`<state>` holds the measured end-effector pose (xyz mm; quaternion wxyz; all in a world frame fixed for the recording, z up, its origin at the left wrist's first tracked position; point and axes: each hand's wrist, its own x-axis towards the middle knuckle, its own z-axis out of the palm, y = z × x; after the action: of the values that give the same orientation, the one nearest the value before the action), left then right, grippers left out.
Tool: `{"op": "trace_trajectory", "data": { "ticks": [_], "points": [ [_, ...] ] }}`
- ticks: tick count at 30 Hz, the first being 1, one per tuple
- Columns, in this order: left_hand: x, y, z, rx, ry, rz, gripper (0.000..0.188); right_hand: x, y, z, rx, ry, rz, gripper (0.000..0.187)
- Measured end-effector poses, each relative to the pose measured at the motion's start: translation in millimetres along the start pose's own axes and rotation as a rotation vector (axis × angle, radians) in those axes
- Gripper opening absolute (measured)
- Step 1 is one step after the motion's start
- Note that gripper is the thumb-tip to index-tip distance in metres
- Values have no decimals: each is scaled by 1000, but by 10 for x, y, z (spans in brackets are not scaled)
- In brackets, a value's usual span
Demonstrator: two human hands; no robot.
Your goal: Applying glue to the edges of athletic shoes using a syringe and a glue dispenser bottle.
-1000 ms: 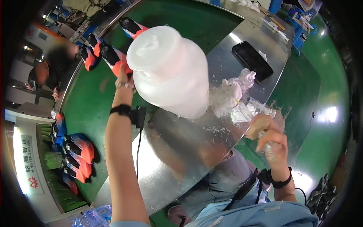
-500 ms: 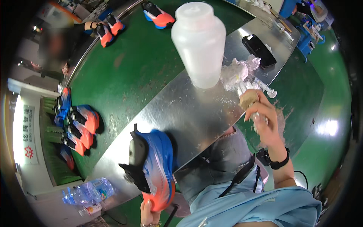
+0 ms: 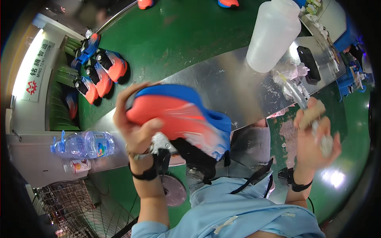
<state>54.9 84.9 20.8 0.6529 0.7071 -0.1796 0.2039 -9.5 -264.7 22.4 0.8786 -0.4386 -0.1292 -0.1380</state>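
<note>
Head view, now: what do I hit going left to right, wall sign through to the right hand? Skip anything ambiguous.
Wall sign → large clear bluish bottle → left hand → orange-and-blue shoe it holds → white jug → right hand, gripping a beige piece.

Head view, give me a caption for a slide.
Left hand holding a coral-and-blue shoe, right hand gripping a tan object, white jug on the metal table.

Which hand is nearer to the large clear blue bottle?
Left. The left hand, holding a coral-and-blue shoe, is just right of the large clear blue bottle in the picture; the right hand is much farther right, beyond the shoe, gripping a beige piece.
</note>
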Motion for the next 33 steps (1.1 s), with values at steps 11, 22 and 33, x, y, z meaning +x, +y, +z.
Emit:
{"op": "trace_trajectory", "data": {
  "ticks": [11,22,33],
  "points": [
    [562,159,644,134,-487,395,88,233,-194,601,318,-235,265,33],
    [675,47,732,183,-473,496,94,349,-285,465,111,-214,435,36],
    [667,-107,627,319,-203,293,87,130,215,325,269,-139,144,56]
  ]
}}
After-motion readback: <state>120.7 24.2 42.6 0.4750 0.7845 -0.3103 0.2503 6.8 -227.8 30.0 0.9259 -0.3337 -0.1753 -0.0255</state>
